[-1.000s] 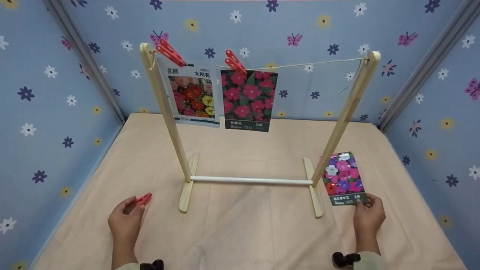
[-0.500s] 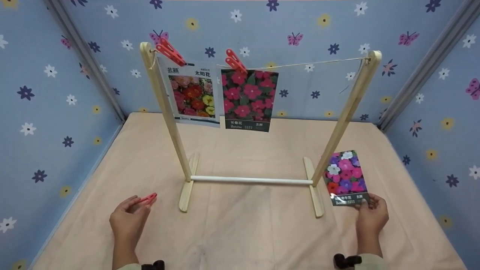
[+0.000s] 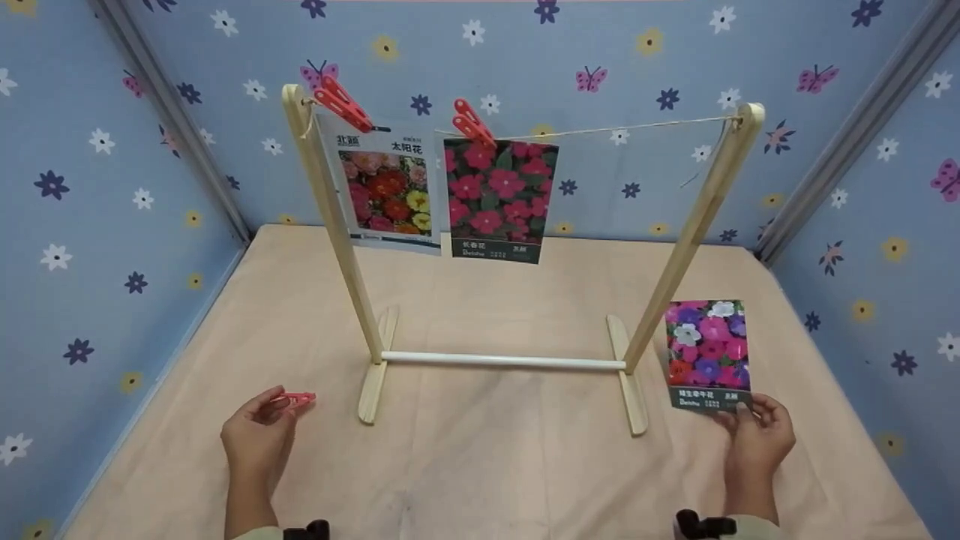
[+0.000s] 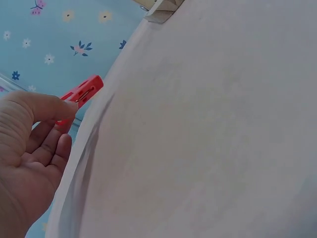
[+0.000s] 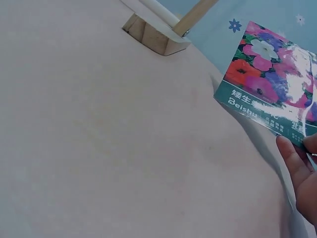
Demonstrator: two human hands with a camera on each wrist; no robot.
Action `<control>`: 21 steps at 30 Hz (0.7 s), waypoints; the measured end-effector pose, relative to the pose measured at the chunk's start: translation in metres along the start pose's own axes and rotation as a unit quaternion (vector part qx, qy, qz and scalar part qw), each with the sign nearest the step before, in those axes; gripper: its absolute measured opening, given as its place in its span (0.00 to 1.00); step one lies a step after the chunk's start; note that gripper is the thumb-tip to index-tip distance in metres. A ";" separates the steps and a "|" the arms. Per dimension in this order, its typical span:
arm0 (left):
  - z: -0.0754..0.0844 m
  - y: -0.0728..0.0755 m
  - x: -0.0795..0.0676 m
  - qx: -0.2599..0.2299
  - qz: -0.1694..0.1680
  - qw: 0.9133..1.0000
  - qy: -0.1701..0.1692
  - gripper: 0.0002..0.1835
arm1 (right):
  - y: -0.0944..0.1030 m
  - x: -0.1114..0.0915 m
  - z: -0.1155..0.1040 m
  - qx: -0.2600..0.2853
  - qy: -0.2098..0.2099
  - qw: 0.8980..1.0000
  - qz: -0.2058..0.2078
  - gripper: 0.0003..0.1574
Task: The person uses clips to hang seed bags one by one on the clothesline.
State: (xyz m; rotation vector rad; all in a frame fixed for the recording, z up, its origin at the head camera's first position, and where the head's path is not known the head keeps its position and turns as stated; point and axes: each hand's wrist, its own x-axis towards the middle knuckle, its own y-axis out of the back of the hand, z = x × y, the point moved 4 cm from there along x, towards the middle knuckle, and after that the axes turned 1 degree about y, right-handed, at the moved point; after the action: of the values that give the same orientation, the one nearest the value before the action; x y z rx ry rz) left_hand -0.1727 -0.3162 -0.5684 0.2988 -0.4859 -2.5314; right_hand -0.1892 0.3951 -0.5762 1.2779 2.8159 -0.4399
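At the lower left of the head view, my left hand [image 3: 257, 437] pinches a red clothespin [image 3: 298, 399] between thumb and fingertips; the left wrist view shows the clothespin [image 4: 89, 90] pointing away from the hand. On the right, my right hand [image 3: 759, 441] grips the lower right corner of a seed packet [image 3: 709, 352] printed with pink, purple, white and red flowers. Two more packets hang from a string [image 3: 637, 126]: a white-bordered one [image 3: 386, 191] and a pink-flowered one [image 3: 499, 199]. Red clothespins [image 3: 341, 105] hold both of these at the top.
A wooden frame stands mid-table, with a left post [image 3: 330, 225], a right post [image 3: 694, 240], flat feet [image 3: 626, 375] and a white crossbar [image 3: 502, 361]. The peach cloth [image 3: 480, 450] covers the table. Flower-patterned walls [image 3: 600, 45] enclose three sides.
My right hand has moved right with the seed packet, which now stands straighter and clear of the right post. In my left hand the clothespin has turned nearly level and shifted slightly right.
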 end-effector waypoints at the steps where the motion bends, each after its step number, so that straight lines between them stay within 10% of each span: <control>1: 0.001 0.000 0.000 -0.001 -0.002 1.000 -0.002 0.24 | 0.001 -0.001 -0.001 0.008 -0.008 1.000 0.001 0.15; 11: 0.011 -0.003 -0.002 -0.046 -0.027 0.999 -0.001 0.26 | 0.010 -0.004 -0.007 0.102 -0.066 0.993 -0.002 0.13; 21: 0.029 -0.005 -0.006 -0.092 -0.024 0.993 -0.073 0.24 | 0.004 -0.011 -0.014 0.192 -0.072 0.978 -0.051 0.18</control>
State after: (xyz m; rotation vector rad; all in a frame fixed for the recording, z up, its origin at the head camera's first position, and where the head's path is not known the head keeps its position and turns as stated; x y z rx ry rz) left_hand -0.1793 -0.3006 -0.5437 0.0574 -0.3002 -2.6338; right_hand -0.1779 0.3931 -0.5624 1.0934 2.7684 -1.0769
